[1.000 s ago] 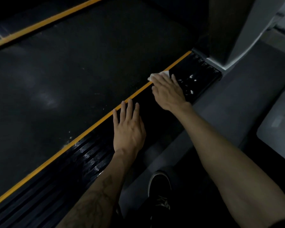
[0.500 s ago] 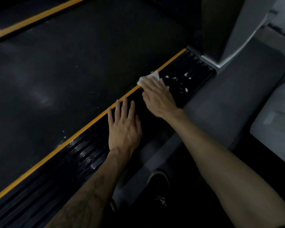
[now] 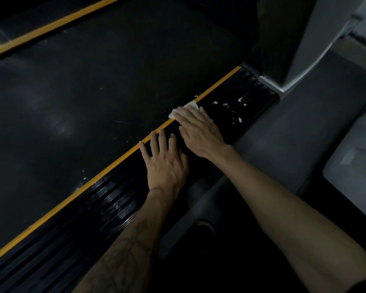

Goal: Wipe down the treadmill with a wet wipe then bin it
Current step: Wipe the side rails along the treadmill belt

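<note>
Under right hand, wet wipe.

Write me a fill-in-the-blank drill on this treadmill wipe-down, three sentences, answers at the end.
1. The right hand presses a white wet wipe flat against the treadmill's black side ____.
2. The left hand lies flat and holds ____.
3. The stripe between the belt and the side rail is coloured ____.

Answers: rail; nothing; yellow

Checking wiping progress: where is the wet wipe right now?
In the head view, the wet wipe lies under the right hand's fingertips on the treadmill's black side rail, against the yellow stripe, just beyond the left hand.
</note>
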The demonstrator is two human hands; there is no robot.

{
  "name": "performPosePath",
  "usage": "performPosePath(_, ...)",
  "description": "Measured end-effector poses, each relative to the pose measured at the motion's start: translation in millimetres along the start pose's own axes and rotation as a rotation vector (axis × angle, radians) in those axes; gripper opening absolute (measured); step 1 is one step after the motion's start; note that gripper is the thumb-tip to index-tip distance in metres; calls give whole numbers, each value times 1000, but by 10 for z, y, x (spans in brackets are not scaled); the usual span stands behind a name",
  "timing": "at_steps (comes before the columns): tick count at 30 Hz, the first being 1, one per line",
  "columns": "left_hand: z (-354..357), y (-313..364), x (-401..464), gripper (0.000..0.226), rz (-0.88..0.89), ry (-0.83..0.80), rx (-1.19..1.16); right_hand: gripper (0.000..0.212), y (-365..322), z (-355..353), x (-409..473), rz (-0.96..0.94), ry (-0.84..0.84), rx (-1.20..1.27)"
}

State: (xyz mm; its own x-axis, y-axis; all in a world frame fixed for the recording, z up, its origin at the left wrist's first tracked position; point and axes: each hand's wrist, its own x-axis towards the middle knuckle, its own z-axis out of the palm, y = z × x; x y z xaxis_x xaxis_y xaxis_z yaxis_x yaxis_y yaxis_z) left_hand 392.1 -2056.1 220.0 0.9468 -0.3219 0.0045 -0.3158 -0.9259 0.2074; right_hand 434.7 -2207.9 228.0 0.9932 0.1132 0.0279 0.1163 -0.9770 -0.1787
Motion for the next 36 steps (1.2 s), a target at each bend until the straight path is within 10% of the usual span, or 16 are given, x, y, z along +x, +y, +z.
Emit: performPosePath(36, 38, -1, 232, 59, 55, -19, -63, 58, 215, -51, -144, 246, 63, 33)
